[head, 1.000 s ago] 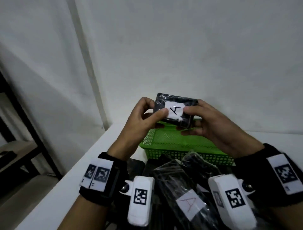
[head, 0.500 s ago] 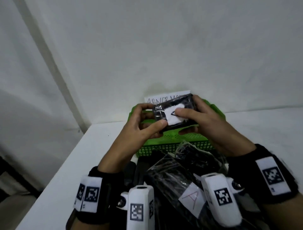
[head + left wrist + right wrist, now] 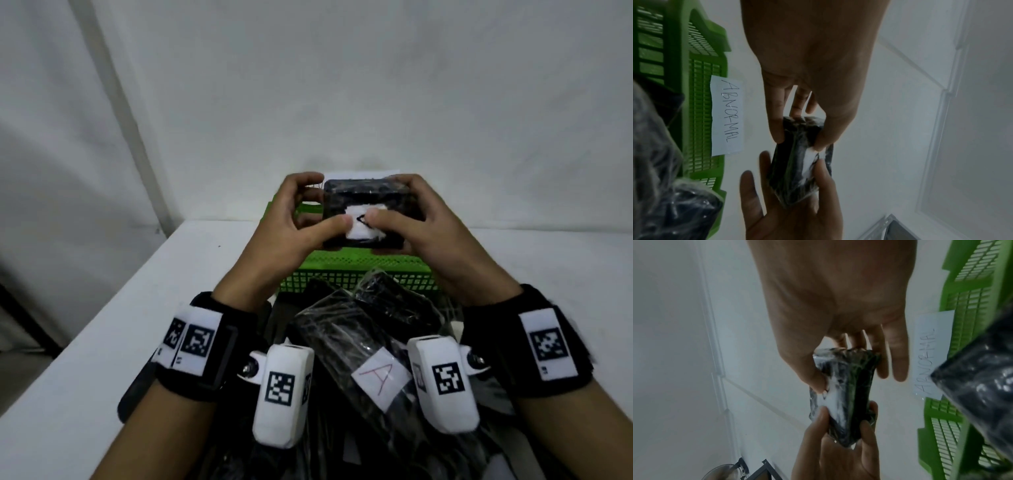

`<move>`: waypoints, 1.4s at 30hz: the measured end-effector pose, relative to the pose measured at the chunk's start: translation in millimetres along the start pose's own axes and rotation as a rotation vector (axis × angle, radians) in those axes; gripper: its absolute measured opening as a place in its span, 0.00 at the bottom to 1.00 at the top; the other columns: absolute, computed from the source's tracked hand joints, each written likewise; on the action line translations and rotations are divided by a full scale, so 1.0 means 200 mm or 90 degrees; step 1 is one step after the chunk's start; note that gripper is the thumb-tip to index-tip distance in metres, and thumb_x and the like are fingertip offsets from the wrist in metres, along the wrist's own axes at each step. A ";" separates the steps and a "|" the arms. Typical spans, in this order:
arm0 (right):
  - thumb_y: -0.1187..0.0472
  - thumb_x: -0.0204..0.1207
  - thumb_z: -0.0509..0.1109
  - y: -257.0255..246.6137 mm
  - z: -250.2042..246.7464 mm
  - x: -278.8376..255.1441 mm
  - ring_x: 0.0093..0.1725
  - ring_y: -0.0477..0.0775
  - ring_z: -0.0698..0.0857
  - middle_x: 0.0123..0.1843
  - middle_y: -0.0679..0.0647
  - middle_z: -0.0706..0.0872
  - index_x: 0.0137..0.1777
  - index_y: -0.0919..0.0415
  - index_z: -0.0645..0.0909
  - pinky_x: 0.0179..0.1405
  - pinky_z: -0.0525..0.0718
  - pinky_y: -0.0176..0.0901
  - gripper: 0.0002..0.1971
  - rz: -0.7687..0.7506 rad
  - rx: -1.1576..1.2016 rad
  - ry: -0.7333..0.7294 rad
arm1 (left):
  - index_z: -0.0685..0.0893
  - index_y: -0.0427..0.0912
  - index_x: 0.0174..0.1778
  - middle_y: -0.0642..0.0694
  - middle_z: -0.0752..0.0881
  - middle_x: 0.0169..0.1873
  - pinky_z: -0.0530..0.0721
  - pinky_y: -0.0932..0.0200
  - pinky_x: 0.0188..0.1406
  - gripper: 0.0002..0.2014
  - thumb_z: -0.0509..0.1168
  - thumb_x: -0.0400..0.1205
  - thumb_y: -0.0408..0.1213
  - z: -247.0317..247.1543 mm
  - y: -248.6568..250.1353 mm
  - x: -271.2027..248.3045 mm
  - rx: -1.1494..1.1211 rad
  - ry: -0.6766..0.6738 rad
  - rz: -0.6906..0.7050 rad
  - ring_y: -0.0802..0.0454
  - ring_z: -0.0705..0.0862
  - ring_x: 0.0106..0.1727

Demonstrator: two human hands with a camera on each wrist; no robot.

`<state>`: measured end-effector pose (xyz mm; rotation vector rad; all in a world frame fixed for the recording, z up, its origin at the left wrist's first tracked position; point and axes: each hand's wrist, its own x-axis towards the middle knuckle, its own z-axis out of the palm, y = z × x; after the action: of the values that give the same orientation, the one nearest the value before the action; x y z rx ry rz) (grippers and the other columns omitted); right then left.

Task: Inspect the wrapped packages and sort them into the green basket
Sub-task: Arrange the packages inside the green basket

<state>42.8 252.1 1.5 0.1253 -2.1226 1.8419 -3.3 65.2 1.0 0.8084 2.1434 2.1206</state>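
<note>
Package (image 3: 371, 214) lowered over green basket (image 3: 359, 274); our left hand (image 3: 291, 222) and right hand (image 3: 424, 226) pinch its ends. Still inspecting, label partly hidden; next, probably drop in.

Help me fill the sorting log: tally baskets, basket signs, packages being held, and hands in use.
green basket: 1
ABNORMAL sign: 1
wrapped package, held: 1
Hands gripping it: 2, left hand and right hand
Total: 5
The pile of packages overlaps too much to count.

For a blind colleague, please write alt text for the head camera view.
Both hands, left hand and right hand, hold a black wrapped package with a white label above a green basket on a white table. More wrapped packages lie nearer.
</note>
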 end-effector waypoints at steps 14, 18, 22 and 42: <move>0.65 0.80 0.73 0.00 0.05 0.01 0.43 0.49 0.91 0.42 0.46 0.90 0.53 0.54 0.82 0.45 0.91 0.53 0.07 0.001 0.059 0.017 | 0.75 0.47 0.59 0.43 0.86 0.54 0.92 0.38 0.47 0.12 0.70 0.83 0.35 0.02 0.02 -0.01 0.067 -0.044 0.060 0.47 0.90 0.43; 0.66 0.79 0.73 -0.01 0.09 0.00 0.34 0.40 0.87 0.35 0.44 0.87 0.50 0.53 0.81 0.37 0.88 0.37 0.07 -0.097 0.005 0.048 | 0.74 0.49 0.53 0.37 0.86 0.51 0.89 0.37 0.43 0.11 0.69 0.80 0.34 0.01 0.03 -0.02 0.051 -0.037 0.082 0.47 0.87 0.41; 0.61 0.76 0.77 -0.03 0.06 -0.02 0.43 0.40 0.88 0.45 0.43 0.88 0.53 0.51 0.78 0.43 0.87 0.37 0.11 -0.141 0.047 0.006 | 0.76 0.50 0.64 0.43 0.87 0.59 0.91 0.39 0.48 0.18 0.69 0.79 0.43 0.01 0.06 -0.03 0.043 -0.012 0.068 0.48 0.91 0.50; 0.65 0.80 0.75 -0.03 0.04 -0.03 0.38 0.51 0.92 0.51 0.57 0.88 0.61 0.52 0.69 0.37 0.92 0.52 0.18 -0.028 0.094 0.058 | 0.72 0.54 0.64 0.47 0.85 0.60 0.90 0.46 0.52 0.25 0.73 0.74 0.43 0.09 0.02 -0.03 0.080 -0.034 0.123 0.46 0.92 0.48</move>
<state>48.7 241.6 4.2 0.1191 -1.9087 1.9397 10.7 79.9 2.0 1.1123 2.2740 2.0360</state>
